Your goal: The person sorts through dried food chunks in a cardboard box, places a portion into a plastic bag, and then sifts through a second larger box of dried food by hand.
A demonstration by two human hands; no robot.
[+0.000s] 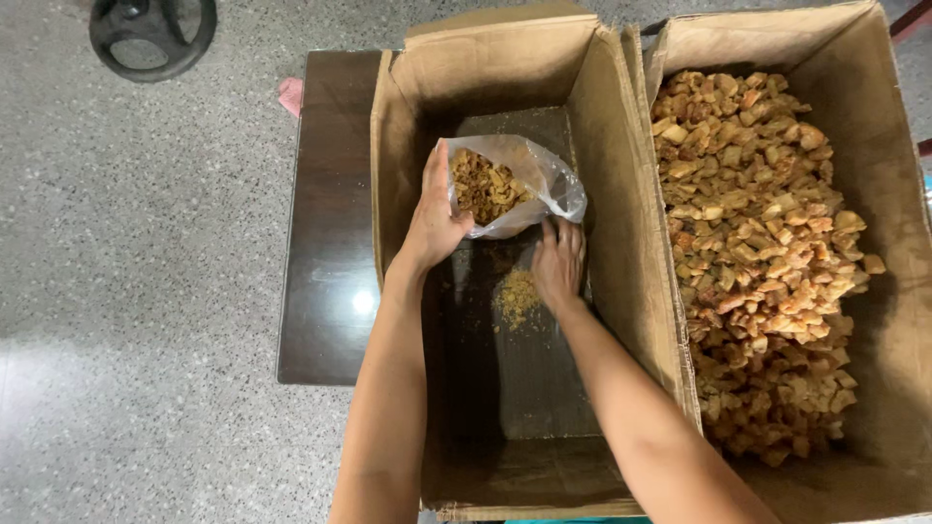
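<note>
A clear plastic bag [544, 175] holding golden-brown fried pieces sits inside the left cardboard box [408, 126]. My left hand [434, 218] grips the bag's left edge, holding its mouth open. My right hand [558, 262] rests knuckles up just below the bag, fingertips touching its lower edge. A small heap of crumbs [519, 296] lies on the box floor beside my right hand. The rest of that box floor is bare.
A second cardboard box [874, 107] on the right is filled with several golden-brown fried pieces [757, 243]. Both boxes stand on a dark low table [325, 243] over speckled grey floor. A black chair base [150, 34] is at top left; a pink cloth [290, 95] shows at the table's corner.
</note>
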